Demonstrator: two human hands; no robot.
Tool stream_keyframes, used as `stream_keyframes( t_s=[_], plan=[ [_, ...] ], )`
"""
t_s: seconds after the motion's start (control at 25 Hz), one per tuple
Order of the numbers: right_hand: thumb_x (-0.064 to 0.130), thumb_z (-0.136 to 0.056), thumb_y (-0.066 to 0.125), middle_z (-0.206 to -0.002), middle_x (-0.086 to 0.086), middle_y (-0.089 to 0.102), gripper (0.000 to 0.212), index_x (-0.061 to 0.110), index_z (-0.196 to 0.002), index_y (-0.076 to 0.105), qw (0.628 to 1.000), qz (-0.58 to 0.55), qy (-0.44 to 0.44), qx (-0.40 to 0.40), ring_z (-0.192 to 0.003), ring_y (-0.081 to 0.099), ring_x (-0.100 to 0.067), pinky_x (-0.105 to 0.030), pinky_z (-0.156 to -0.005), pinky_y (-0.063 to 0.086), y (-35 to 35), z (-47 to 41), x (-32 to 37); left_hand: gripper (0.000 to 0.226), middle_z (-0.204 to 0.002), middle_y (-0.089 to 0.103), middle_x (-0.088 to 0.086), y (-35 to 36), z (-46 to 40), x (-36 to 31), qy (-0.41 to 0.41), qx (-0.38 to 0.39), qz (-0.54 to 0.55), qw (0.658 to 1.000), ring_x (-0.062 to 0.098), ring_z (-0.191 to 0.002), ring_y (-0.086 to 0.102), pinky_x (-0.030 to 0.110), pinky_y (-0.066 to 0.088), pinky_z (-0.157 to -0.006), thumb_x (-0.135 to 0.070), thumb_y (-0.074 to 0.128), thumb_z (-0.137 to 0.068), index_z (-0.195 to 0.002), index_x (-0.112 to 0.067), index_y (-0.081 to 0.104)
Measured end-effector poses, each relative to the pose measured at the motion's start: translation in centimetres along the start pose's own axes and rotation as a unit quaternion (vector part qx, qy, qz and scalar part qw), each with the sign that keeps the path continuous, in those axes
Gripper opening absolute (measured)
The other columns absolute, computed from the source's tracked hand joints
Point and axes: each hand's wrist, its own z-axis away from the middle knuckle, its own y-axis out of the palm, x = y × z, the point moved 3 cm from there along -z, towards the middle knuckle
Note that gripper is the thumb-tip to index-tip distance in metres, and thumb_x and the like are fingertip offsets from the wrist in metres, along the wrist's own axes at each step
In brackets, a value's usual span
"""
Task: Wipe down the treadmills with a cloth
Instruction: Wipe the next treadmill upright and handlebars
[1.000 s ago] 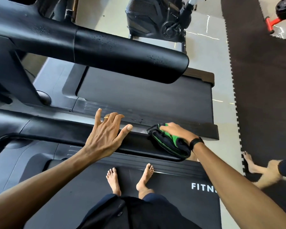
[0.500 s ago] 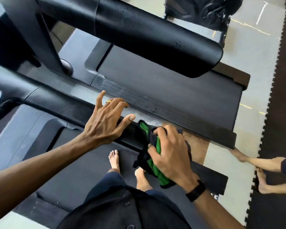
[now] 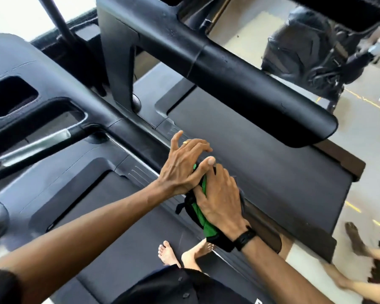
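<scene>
I stand barefoot on a treadmill belt (image 3: 123, 242). A black handrail (image 3: 140, 139) of this treadmill runs diagonally in front of me. My right hand (image 3: 219, 194) lies over a green and black cloth (image 3: 203, 218) and presses it against the rail, fingers curved round the cloth. My left hand (image 3: 184, 165) rests on the rail just left of it, fingers spread, its thumb touching the top of the cloth and my right hand. A gold ring shows on one left finger. The rail under both hands is hidden.
The neighbouring treadmill's thick black handrail (image 3: 250, 91) crosses above its grey belt (image 3: 272, 163). A console cutout (image 3: 9, 95) sits far left. Another person's bare feet (image 3: 355, 240) stand on the floor at right. An exercise bike (image 3: 312, 51) stands beyond.
My right hand has slid the cloth along the rail towards my left hand, which stayed on the rail; the two hands now touch. My view has swung left and tilted.
</scene>
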Motion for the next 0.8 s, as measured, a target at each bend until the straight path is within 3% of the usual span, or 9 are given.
stream_keyframes(
  t_s=[0.2,0.28,0.44,0.64,0.8],
  plan=[
    [0.039,-0.097,0.048,-0.094,-0.003,0.05,0.023,0.018,-0.105,0.048,0.999,0.024,-0.014,-0.041,-0.082,0.048,-0.026,-0.042,-0.071,0.041,0.5,-1.6,2.8,0.05,-0.116,0.068,-0.002,-2.3,1.6,0.8,-0.048,-0.125,0.041,0.99,0.015,-0.112,0.061,0.054,0.024,-0.111,-0.045,0.028,-0.103,-0.102,-0.015,0.069],
    [0.038,-0.093,0.045,-0.094,-0.004,0.051,0.021,0.018,-0.097,0.049,0.997,0.054,-0.026,-0.049,-0.083,0.05,-0.027,-0.043,-0.072,0.044,1.2,-2.9,4.8,0.044,-0.109,0.069,-0.004,-4.3,3.2,2.1,-0.063,-0.165,0.026,0.984,0.014,-0.106,0.061,0.046,0.03,-0.102,-0.036,0.031,-0.102,-0.097,-0.015,0.069],
    [0.027,-0.084,0.048,-0.095,-0.01,0.055,0.018,0.013,-0.095,0.052,0.992,0.089,-0.067,-0.054,-0.086,0.054,-0.03,-0.044,-0.071,0.046,2.9,-6.2,8.5,0.041,-0.09,0.068,-0.005,-8.5,6.9,5.3,-0.143,-0.228,-0.007,0.963,0.013,-0.086,0.059,0.032,0.025,-0.085,-0.029,0.033,-0.101,-0.088,-0.014,0.068],
    [0.023,-0.082,0.05,-0.099,-0.013,0.056,0.024,0.01,-0.102,0.052,0.979,0.132,-0.143,-0.056,-0.089,0.055,-0.032,-0.045,-0.071,0.049,5.0,-9.4,12.4,0.051,-0.077,0.062,-0.007,-7.6,11.2,6.4,-0.29,-0.229,-0.017,0.929,0.015,-0.076,0.054,0.039,0.029,-0.08,-0.04,0.023,-0.101,-0.081,-0.018,0.065],
    [0.02,-0.081,0.056,-0.102,-0.014,0.056,0.026,0.009,-0.104,0.053,0.97,0.128,-0.203,-0.051,-0.091,0.056,-0.034,-0.045,-0.071,0.048,5.8,-10.9,13.8,0.053,-0.081,0.063,-0.01,-4.6,13.2,2.9,-0.333,-0.22,0.007,0.917,0.012,-0.08,0.056,0.039,0.031,-0.082,-0.049,0.023,-0.098,-0.086,-0.02,0.066]
  ],
)
